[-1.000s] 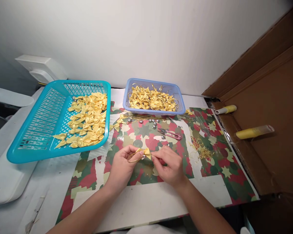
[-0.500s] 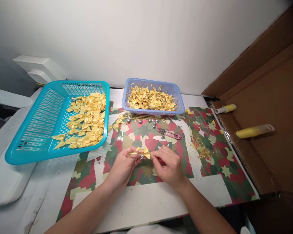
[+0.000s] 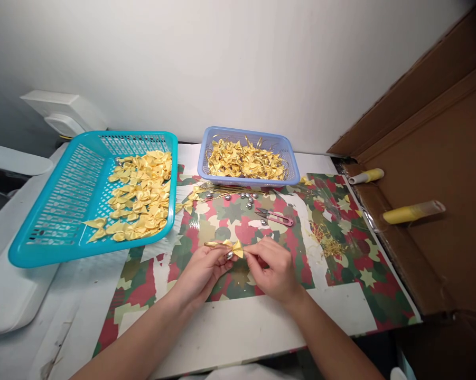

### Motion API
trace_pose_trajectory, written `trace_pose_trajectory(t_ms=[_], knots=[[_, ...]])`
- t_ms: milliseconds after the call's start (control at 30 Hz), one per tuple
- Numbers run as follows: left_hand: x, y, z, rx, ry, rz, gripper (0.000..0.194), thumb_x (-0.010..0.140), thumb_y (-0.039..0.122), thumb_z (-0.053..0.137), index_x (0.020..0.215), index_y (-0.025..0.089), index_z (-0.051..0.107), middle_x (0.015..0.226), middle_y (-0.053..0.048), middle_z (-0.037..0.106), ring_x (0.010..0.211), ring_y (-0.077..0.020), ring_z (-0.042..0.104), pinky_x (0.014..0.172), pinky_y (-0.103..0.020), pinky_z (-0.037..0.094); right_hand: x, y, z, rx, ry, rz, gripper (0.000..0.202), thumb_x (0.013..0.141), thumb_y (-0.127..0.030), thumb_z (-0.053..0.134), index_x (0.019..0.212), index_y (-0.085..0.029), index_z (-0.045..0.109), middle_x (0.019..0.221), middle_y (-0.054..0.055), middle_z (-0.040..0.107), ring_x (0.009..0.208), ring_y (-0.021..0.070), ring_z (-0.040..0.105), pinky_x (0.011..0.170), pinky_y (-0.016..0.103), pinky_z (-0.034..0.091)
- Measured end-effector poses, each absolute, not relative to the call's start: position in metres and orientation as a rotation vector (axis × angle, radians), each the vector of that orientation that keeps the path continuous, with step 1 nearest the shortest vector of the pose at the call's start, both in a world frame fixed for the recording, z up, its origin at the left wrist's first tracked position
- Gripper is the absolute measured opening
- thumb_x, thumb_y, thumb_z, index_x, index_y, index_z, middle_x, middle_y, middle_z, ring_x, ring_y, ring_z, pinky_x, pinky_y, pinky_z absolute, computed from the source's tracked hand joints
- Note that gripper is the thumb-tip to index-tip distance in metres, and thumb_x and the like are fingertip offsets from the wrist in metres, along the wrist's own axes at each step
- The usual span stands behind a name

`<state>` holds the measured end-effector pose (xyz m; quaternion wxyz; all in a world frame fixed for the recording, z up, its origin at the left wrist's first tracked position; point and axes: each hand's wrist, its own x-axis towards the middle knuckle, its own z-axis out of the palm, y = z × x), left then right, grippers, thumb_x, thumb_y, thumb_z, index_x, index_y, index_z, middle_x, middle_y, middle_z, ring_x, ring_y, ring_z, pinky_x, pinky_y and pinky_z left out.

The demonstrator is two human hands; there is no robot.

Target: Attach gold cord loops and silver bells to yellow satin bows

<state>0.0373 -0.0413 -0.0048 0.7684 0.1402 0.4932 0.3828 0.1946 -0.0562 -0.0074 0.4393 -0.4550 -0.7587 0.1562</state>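
Note:
A yellow ribbon bow is between my two hands above the patterned mat. Gold cord runs left from it, and a small silver bell hangs under its left side. My left hand is closed, pinching the bow's left side by the bell and cord. On the other side, my right hand is closed with thumb and forefinger pinched at the bow's right edge; what exactly lies in that pinch is too small to make out, perhaps a cord end. Pink-handled thread snips lie beyond my right hand.
A turquoise basket of yellow bows stands at left, a blue basket of corded bows at the back. Loose silver bells and gold cords lie before it. Cord scraps sit right, near a cardboard wall.
My left fingers have shifted slightly at the bow, and more of the gold cord now shows above them. The right hand and the bow stay almost in place.

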Motion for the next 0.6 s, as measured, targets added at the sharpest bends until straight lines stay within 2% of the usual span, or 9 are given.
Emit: trace_pose_trajectory(t_ms=[167, 300, 600], knots=[[0.0361, -0.0411, -0.0076, 0.286, 1.081, 0.856, 0.011, 0.06, 0.019, 0.073, 0.062, 0.014, 0.064, 0.065, 0.0, 0.063, 0.064, -0.0105, 0.06, 0.065, -0.022, 0.049, 0.1951, -0.0562, -0.0045, -1.141, -1.882, 0.402, 0.019, 0.085, -0.007, 0.05, 0.076, -0.018, 0.062, 0.059, 0.001, 0.06, 0.055, 0.0127, 0.048, 0.054, 0.027, 0.041], [0.0363, -0.0414, -0.0084, 0.294, 1.074, 0.848, 0.013, 0.059, 0.02, 0.075, 0.062, 0.014, 0.064, 0.065, 0.0, 0.063, 0.064, -0.01, 0.06, 0.065, -0.021, 0.048, 0.196, -0.0562, -0.004, -1.138, -1.896, 0.4, 0.019, 0.085, -0.007, 0.05, 0.075, -0.018, 0.061, 0.057, 0.0, 0.056, 0.054, 0.0121, 0.044, 0.054, 0.026, 0.04], [0.0362, -0.0408, -0.0087, 0.378, 1.083, 0.798, 0.014, 0.062, 0.023, 0.073, 0.061, 0.013, 0.064, 0.065, -0.003, 0.063, 0.066, -0.0112, 0.059, 0.066, -0.021, 0.048, 0.1963, -0.0558, -0.0034, -1.134, -1.953, 0.37, 0.021, 0.085, -0.006, 0.048, 0.075, -0.019, 0.06, 0.057, 0.0, 0.056, 0.054, 0.0126, 0.045, 0.055, 0.026, 0.039]])
